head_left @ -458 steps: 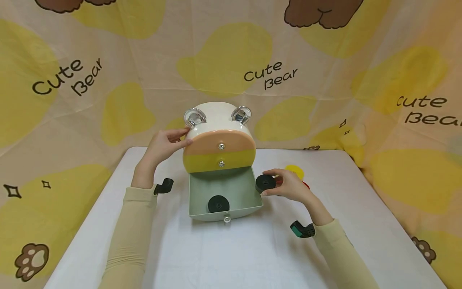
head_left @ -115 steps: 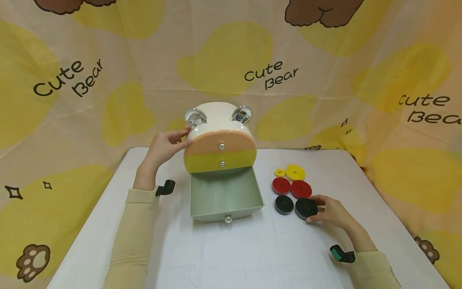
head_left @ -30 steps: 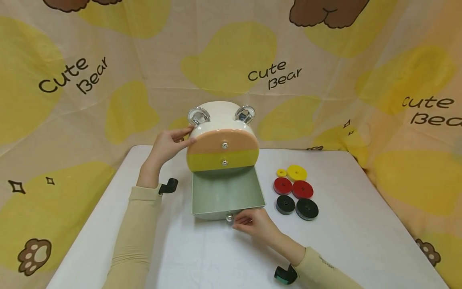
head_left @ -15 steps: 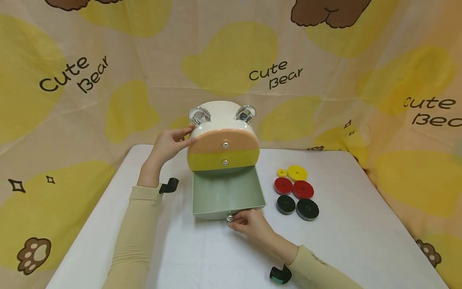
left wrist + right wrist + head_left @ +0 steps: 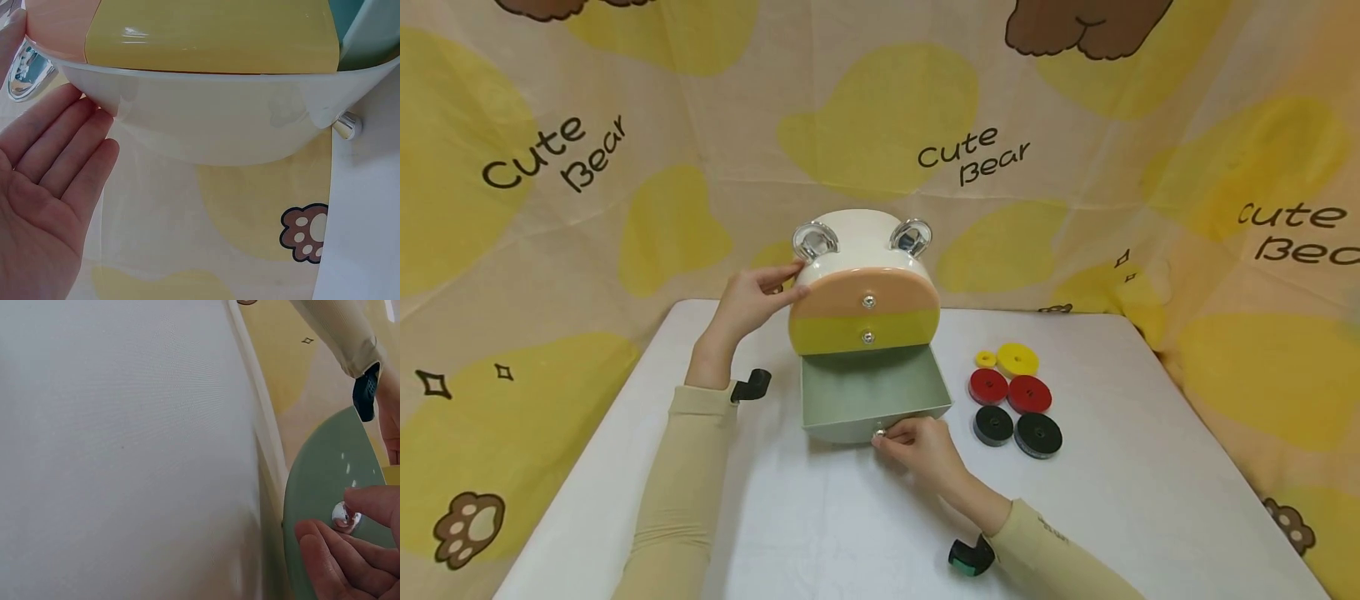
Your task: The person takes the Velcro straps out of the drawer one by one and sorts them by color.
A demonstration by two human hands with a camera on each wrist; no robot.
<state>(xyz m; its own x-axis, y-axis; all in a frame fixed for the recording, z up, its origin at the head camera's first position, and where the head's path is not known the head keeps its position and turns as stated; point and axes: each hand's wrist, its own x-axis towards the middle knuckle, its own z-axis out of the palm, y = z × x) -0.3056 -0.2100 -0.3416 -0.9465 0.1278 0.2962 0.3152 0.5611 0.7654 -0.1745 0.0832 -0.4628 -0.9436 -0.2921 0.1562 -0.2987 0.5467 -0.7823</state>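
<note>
A small drawer cabinet (image 5: 857,237) with a white shell and silver ears stands mid-table. Its orange drawer (image 5: 831,296) and yellow drawer (image 5: 827,336) are closed; the green bottom drawer (image 5: 838,432) is pulled out, with nothing inside. My right hand (image 5: 928,454) pinches that drawer's silver knob (image 5: 340,515) between thumb and fingers. My left hand (image 5: 745,304) rests on the cabinet's upper left side, thumb at the front edge; in the left wrist view its fingers (image 5: 81,150) lie straight against the white shell.
Right of the drawer lie two black discs (image 5: 994,426), two red discs (image 5: 988,387) and two yellow discs (image 5: 1017,359), in rows on the white table (image 5: 850,533). A printed cloth (image 5: 880,125) hangs behind.
Earlier, one black disc was in the drawer and another in my right hand; both then lay on the table. My right hand moved to the knob, and the drawer has slid partly inward.
</note>
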